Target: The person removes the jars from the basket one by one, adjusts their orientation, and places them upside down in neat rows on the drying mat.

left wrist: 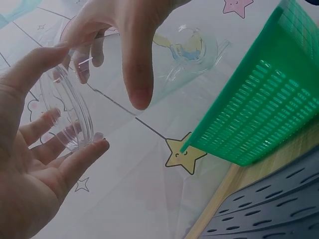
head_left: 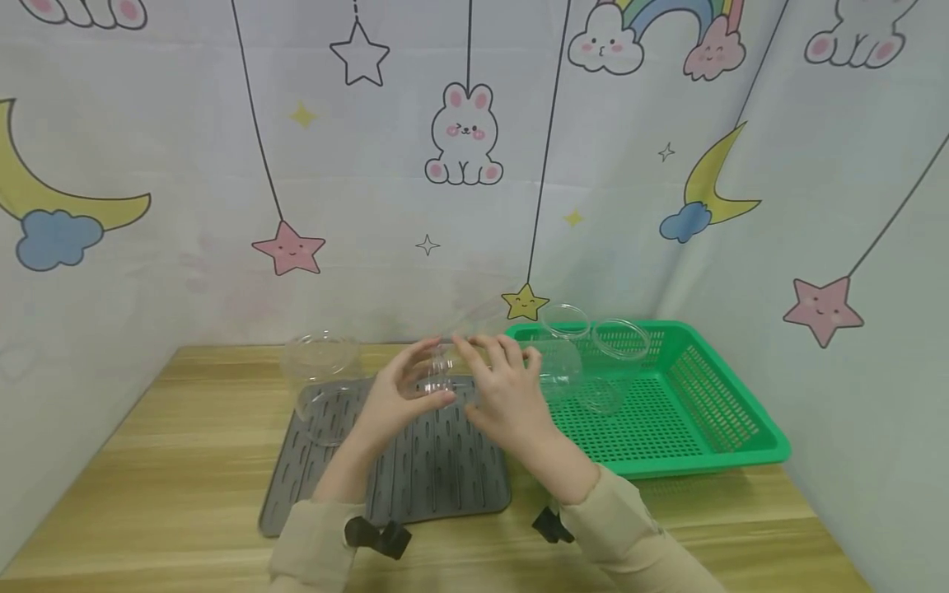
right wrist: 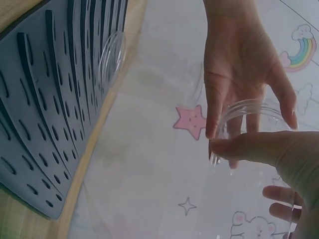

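Between both hands is a clear jar (left wrist: 112, 84), lying sideways above the mat. Around its ridged end (left wrist: 79, 114), my left hand (head_left: 396, 391) curls its fingers and thumb. My right hand (head_left: 515, 399) grips the jar's transparent body, thumb on the near side in the right wrist view. Whether the ridged end is a separate lid cannot be told. Another clear jar (head_left: 322, 391) stands at the left, on the grey ribbed mat (head_left: 437, 478). Much of the held jar is hidden by the fingers in the head view.
To the right, a green perforated basket (head_left: 734, 461) holds several clear containers (head_left: 623, 354). Both mat and basket are on a wooden table (head_left: 148, 461). A white curtain (head_left: 385, 198) with cartoon prints hangs close behind.
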`<state>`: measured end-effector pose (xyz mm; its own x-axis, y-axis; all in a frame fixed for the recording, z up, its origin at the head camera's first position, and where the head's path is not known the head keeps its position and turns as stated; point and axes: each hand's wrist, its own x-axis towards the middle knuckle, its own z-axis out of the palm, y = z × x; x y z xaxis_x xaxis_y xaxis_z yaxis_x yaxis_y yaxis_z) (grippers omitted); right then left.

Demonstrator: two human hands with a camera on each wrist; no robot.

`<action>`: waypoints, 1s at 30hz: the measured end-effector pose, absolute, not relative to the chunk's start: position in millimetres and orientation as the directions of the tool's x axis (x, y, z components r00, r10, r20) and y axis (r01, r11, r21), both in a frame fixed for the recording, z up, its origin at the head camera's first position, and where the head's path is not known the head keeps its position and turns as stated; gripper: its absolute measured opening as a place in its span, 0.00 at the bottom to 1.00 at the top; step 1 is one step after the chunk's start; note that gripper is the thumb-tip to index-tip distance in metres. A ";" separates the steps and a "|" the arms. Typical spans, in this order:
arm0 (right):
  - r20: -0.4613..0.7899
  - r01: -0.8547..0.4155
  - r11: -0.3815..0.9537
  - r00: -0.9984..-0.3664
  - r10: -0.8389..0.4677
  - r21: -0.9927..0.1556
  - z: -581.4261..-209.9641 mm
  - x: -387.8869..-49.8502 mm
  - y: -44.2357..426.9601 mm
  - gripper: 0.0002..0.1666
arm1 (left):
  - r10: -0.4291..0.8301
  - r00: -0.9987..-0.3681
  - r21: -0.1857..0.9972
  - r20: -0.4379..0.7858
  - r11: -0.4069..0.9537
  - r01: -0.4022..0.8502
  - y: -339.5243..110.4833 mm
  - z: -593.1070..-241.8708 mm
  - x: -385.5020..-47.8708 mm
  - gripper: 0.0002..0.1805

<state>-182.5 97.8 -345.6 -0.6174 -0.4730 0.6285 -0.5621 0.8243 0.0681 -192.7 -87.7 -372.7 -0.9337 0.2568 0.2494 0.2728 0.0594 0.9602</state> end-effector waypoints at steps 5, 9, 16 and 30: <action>0.637 -0.585 0.808 -0.600 -0.484 0.063 -347.4 -181.5 101.6 0.59 | 0.256 -0.937 0.962 0.238 0.073 0.264 -89.4 -374.7 -191.1 0.40; 0.697 -0.638 0.767 -0.517 -0.496 0.072 -349.9 -182.7 108.5 0.61 | 0.255 -0.939 0.964 0.231 0.070 0.256 -90.5 -376.6 -190.6 0.40; 0.890 -0.683 0.729 -0.304 -0.341 0.046 -358.6 -193.3 125.7 0.49 | 0.211 -0.943 0.966 0.256 -0.013 0.259 -94.8 -378.1 -190.0 0.40; 0.586 -0.543 0.254 -0.798 0.140 -0.801 -366.1 -195.1 144.3 0.54 | 0.139 -0.933 0.940 0.332 -0.127 0.316 -98.7 -383.3 -191.3 0.37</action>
<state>-195.1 144.3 -366.1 -0.7985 0.1397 0.5856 -0.5426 0.2544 -0.8006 -191.3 -98.7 -383.3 -0.9329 0.1388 0.3323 0.3161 -0.1266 0.9403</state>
